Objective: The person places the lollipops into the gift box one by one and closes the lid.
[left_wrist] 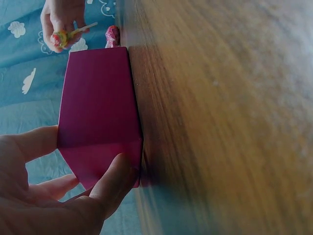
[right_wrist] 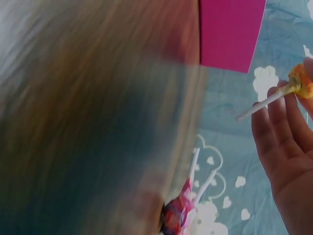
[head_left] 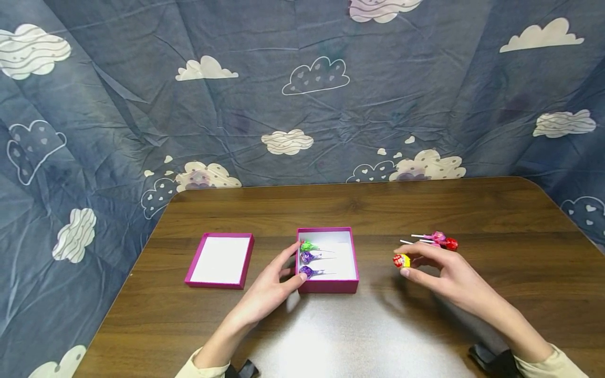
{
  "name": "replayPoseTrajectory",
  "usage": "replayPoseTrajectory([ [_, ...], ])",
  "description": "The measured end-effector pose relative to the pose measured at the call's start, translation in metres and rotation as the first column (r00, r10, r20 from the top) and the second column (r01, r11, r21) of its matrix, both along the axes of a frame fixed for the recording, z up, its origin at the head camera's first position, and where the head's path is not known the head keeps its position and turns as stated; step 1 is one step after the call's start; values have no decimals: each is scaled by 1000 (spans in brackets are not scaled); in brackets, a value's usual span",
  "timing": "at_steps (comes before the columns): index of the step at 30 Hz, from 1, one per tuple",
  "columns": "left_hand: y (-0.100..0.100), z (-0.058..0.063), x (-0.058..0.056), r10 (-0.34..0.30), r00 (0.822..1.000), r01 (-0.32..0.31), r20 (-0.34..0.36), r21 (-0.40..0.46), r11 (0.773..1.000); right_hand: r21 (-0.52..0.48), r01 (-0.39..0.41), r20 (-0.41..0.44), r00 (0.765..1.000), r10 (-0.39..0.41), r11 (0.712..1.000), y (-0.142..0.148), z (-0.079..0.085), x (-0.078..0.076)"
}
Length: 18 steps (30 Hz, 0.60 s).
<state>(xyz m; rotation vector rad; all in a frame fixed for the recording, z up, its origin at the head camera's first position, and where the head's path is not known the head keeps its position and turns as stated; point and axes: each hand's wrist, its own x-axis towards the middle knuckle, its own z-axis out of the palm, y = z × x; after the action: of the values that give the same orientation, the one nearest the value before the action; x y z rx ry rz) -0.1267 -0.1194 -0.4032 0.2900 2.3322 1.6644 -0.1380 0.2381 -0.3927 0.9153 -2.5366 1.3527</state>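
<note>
Pink lid [head_left: 219, 262] far left. Left hand [head_left: 266, 291]: fingers spread, touching pink box [head_left: 329, 286] on its left side; three lollipops [head_left: 309, 258] inside. Right hand [head_left: 446, 273]: thumb and fingers pinching yellow-red lollipop [head_left: 402, 261] at its head, above surface [head_left: 378, 210], left of lollipop pile [head_left: 438, 239].

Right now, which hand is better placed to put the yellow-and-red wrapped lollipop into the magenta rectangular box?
Probably the right hand: it pinches the lollipop, while the left hand holds the box at its left.
</note>
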Motion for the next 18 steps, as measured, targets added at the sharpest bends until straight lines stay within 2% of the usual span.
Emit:
replayPoseTrajectory([
  [7, -1, 0, 0, 3, 1000, -3, -3, -5, 1000, -79, -36, 44, 998, 39, 996, -16, 4, -3],
  [18, -1, 0, -1, 5, 1000, -5, -5, -13, 1000, -90, -12, 82, 996, 19, 996, -41, 10, -9],
])
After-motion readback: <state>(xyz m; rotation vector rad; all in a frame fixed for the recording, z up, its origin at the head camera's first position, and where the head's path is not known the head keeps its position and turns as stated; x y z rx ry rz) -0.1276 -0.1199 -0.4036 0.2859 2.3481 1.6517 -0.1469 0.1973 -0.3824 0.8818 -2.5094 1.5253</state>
